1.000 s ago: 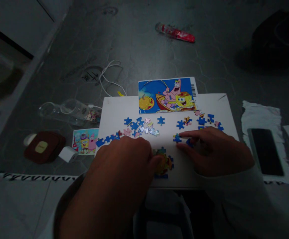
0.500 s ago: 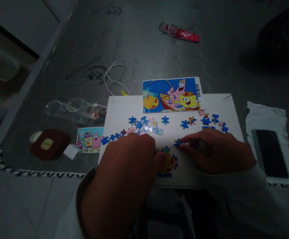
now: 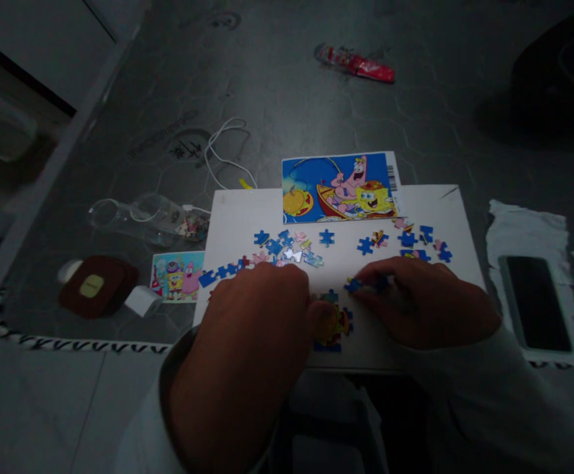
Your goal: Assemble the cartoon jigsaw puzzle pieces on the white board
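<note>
My right hand (image 3: 422,299) pinches a small blue puzzle piece with a bit of yellow (image 3: 353,284) between thumb and fingertips, just above the white board. Left of it, my left hand (image 3: 267,309) is closed, its thumb on the left edge of several joined puzzle pieces (image 3: 334,322) showing a burger; its other fingers are hidden. Loose puzzle pieces (image 3: 274,247) lie in a cluster beyond my left hand, and more blue and pink ones (image 3: 408,238) lie beyond my right. A single blue piece (image 3: 326,237) sits between these groups.
A picture card (image 3: 341,187) overlaps the far edge of the white board (image 3: 440,210). To the left lie a smaller card (image 3: 178,276), a white charger (image 3: 143,301), a brown case (image 3: 97,286) and a clear bottle (image 3: 143,217). A phone (image 3: 538,303) rests on white paper at right.
My right hand has shifted very slightly, turning the pinched puzzle piece a little while it stays near the joined pieces. My left hand stays in place.
</note>
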`<state>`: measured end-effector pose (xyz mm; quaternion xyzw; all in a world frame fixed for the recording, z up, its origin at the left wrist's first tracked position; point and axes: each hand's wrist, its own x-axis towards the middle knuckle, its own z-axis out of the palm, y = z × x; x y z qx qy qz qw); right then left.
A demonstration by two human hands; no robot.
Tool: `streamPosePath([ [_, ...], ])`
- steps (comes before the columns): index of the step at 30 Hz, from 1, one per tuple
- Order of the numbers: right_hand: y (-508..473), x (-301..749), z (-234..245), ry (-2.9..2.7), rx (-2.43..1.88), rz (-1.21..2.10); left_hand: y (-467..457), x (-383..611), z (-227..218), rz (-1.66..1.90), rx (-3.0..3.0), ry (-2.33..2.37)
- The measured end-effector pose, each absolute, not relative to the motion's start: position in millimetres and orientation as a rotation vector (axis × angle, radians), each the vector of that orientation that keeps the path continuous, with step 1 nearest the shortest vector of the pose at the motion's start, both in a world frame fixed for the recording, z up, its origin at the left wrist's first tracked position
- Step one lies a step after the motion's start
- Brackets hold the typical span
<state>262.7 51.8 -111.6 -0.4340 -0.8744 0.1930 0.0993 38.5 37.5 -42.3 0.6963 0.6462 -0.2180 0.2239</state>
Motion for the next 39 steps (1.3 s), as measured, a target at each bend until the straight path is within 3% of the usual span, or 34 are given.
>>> streamPosePath([
  [6,57,272,-119,-2.699,-1.281,0.466,37,37,-44,-0.583,1.928,1.775],
  [15,53,261,-105,-2.564,-1.166,0.806,37,38,-42,-0.562,1.917,1.788],
  [22,50,260,-99,-2.514,-0.988,0.65,36,38,-43,-0.569,1.941,1.773],
  [30,27,235,-99,-2.235,-1.394,0.645,36,37,-44,-0.578,1.939,1.785],
  [39,47,246,-110,-2.434,-1.166,0.87,36,38,-42,-0.597,1.959,1.778],
])
